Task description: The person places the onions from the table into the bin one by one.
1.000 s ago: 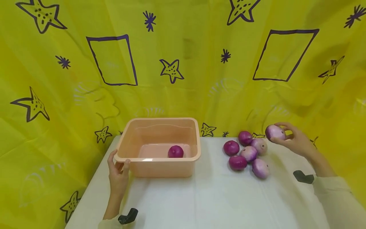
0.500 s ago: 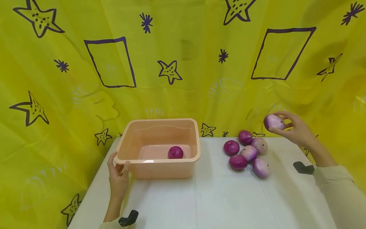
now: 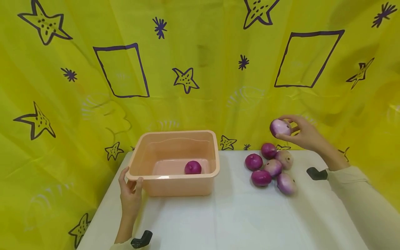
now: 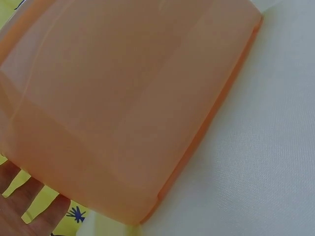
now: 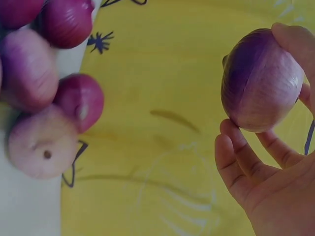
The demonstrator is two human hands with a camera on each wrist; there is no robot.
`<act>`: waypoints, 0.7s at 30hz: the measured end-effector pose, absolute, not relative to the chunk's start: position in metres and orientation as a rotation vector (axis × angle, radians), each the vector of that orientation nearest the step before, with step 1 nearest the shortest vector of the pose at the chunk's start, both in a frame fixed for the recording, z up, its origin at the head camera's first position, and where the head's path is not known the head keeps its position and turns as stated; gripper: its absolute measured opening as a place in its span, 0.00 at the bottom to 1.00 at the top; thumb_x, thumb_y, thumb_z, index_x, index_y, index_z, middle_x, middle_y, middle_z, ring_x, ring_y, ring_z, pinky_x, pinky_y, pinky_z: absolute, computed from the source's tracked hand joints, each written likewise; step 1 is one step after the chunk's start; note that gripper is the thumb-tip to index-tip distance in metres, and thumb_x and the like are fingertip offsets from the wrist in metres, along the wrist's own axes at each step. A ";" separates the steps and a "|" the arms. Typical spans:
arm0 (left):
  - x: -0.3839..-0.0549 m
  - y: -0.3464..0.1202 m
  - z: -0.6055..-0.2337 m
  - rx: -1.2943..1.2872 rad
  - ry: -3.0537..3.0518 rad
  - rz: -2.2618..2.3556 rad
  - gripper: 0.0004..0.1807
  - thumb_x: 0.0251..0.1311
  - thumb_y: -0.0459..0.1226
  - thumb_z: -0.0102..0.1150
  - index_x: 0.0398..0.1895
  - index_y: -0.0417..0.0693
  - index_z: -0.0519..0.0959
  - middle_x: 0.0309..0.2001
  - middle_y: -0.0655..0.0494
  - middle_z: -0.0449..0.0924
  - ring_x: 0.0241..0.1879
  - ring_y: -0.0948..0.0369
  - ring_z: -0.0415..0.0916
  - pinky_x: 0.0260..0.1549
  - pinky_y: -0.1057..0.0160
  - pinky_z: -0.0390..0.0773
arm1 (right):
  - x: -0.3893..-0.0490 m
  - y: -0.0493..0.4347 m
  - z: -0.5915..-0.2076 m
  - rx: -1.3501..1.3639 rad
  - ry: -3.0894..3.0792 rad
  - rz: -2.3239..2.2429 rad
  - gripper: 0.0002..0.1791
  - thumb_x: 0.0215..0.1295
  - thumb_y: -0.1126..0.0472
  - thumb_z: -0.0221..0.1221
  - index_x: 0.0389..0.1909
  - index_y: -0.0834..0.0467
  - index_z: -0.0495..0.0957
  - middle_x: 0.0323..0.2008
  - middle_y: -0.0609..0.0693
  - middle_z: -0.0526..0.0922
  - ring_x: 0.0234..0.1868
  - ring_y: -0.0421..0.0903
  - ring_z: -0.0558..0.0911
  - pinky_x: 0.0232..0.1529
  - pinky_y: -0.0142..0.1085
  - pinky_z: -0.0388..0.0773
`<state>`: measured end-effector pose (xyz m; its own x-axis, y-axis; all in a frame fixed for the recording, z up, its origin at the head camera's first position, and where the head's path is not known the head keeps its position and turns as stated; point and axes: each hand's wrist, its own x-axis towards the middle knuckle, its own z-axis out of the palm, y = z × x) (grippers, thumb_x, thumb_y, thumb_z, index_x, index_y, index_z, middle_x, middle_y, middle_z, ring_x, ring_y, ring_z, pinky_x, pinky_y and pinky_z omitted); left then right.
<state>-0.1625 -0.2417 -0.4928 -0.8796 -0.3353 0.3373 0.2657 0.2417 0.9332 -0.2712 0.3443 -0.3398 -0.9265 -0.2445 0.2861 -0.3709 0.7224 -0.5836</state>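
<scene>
My right hand (image 3: pixel 301 133) holds a purple-and-white onion (image 3: pixel 280 128) between thumb and fingers, raised above the loose onions on the table. In the right wrist view this onion (image 5: pixel 263 81) shows a dark purple side and a pale side. My left hand (image 3: pixel 130 196) grips the front left corner of a peach plastic basin (image 3: pixel 175 185), thumb at the front and fingers at the side. The left wrist view shows the basin's wall (image 4: pixel 128 108) close up, with fingers (image 4: pixel 29 201) against it. Inside the basin, toward its right side, lies one purple onion (image 3: pixel 192 167).
Several purple and pale onions (image 3: pixel 261 177) lie grouped on the white tabletop (image 3: pixel 243 218), to the right of the basin. Behind the table hangs a yellow curtain (image 3: pixel 215 111) with drawn stars and frames; it also runs along both sides.
My right hand has lifted the onion and carried it to the left, over the group. My left hand stays at the basin's corner.
</scene>
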 end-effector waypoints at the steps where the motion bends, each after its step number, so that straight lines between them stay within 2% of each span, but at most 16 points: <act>1: -0.162 -0.242 -0.492 0.062 -2.046 -1.679 0.35 0.75 0.35 0.53 0.80 0.58 0.51 0.76 0.44 0.62 0.57 0.72 0.72 0.51 0.78 0.73 | -0.274 0.339 -0.337 0.504 -2.744 0.995 0.37 0.61 0.56 0.73 0.69 0.57 0.71 0.62 0.64 0.72 0.49 0.68 0.82 0.36 0.26 0.78; 10: -0.160 -0.243 -0.496 0.075 -2.063 -1.642 0.36 0.75 0.36 0.54 0.80 0.58 0.52 0.76 0.44 0.62 0.57 0.72 0.72 0.50 0.79 0.74 | -0.301 0.284 -0.326 0.709 -2.693 1.012 0.34 0.58 0.56 0.75 0.65 0.55 0.75 0.59 0.58 0.75 0.47 0.57 0.82 0.41 0.34 0.82; 16: -0.160 -0.243 -0.496 0.069 -2.068 -1.609 0.36 0.75 0.36 0.54 0.80 0.58 0.52 0.77 0.44 0.60 0.57 0.74 0.71 0.50 0.79 0.74 | -0.318 0.240 -0.320 0.878 -2.674 1.045 0.33 0.58 0.58 0.75 0.64 0.56 0.75 0.59 0.58 0.76 0.45 0.56 0.82 0.42 0.41 0.83; 19: -0.161 -0.241 -0.493 0.071 -2.066 -1.603 0.36 0.75 0.36 0.54 0.80 0.58 0.52 0.76 0.43 0.61 0.58 0.71 0.72 0.49 0.80 0.74 | -0.326 0.215 -0.314 0.983 -2.664 1.070 0.33 0.59 0.59 0.74 0.64 0.58 0.74 0.58 0.60 0.76 0.48 0.58 0.80 0.45 0.47 0.84; 21: -0.161 -0.241 -0.492 0.067 -2.066 -1.606 0.36 0.75 0.36 0.54 0.80 0.57 0.52 0.77 0.43 0.61 0.60 0.66 0.73 0.49 0.79 0.74 | -0.330 0.198 -0.311 1.032 -2.668 1.082 0.33 0.59 0.58 0.74 0.65 0.58 0.74 0.58 0.60 0.76 0.49 0.58 0.80 0.47 0.49 0.84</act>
<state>-0.1610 -0.2407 -0.4923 -0.8646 -0.3448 0.3654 0.2690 0.2965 0.9164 -0.3298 0.1979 -0.3108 -0.7694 -0.5583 0.3105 -0.6168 0.5229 -0.5883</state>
